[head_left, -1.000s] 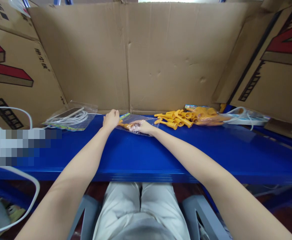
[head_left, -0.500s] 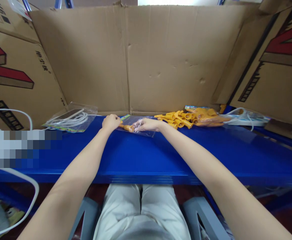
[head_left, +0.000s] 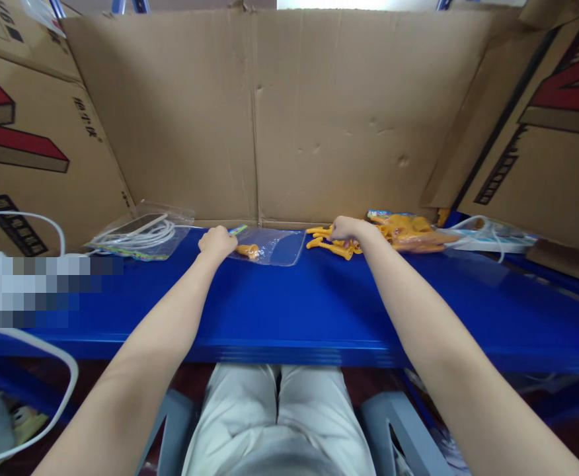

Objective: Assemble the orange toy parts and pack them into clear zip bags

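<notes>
My left hand (head_left: 218,242) is closed on the left end of a clear plastic bag (head_left: 282,248), which lies flat on the blue table. Inside the bag, close to those fingers, is an orange-yellow plastic piece (head_left: 248,251) with a flared, trumpet-like end. My right hand (head_left: 349,229) is down in a loose pile of the same orange-yellow pieces (head_left: 336,248). Its fingers curl onto one of them; the fingertips are partly hidden among the pieces.
A clear bag of orange-yellow pieces (head_left: 413,233) lies right of the pile. A bagged white cable (head_left: 153,235) lies at left. White cords (head_left: 478,231) sit far right. Cardboard (head_left: 344,119) walls the back of the blue table (head_left: 279,311).
My right hand has left the clear bag and moved right to the pile of orange-yellow pieces. The bag now lies flatter, with the piece inside showing. My left hand has stayed on the bag's end.
</notes>
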The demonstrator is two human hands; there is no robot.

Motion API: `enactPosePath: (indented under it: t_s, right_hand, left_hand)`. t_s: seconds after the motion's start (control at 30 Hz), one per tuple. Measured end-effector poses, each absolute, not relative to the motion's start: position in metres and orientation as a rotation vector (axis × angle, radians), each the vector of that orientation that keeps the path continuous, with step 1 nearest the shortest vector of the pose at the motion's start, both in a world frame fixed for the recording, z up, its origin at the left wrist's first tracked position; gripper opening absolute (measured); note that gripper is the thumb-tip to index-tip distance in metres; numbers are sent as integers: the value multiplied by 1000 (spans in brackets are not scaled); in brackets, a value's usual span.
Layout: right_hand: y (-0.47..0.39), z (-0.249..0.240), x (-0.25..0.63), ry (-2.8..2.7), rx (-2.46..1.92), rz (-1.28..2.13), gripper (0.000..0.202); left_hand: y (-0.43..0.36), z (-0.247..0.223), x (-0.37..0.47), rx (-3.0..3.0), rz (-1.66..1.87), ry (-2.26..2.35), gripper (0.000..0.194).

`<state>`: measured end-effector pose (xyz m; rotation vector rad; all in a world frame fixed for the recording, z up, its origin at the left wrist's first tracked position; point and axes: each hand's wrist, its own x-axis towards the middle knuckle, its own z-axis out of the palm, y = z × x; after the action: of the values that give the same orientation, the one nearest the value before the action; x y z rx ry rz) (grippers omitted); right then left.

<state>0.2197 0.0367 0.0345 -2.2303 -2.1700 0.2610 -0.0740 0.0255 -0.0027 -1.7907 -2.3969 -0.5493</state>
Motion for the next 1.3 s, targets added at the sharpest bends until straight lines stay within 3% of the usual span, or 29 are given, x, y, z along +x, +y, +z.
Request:
enactPosePath:
  t_s: [0.8,1.03,1.3]
  right_hand:
    - [60,-2,211,-2371,-2199,-118,38]
    - [52,9,203,-2418,-2251,-10,37]
    - [18,41,188,-2331,-2177,-59,37]
  left_hand:
    - [33,-11,-85,-1727,-458,-2498,55]
    - [38,-15,-89,-1766,-523,-2467,67]
    - [28,-7,-81,-1757,-441,-2513,57]
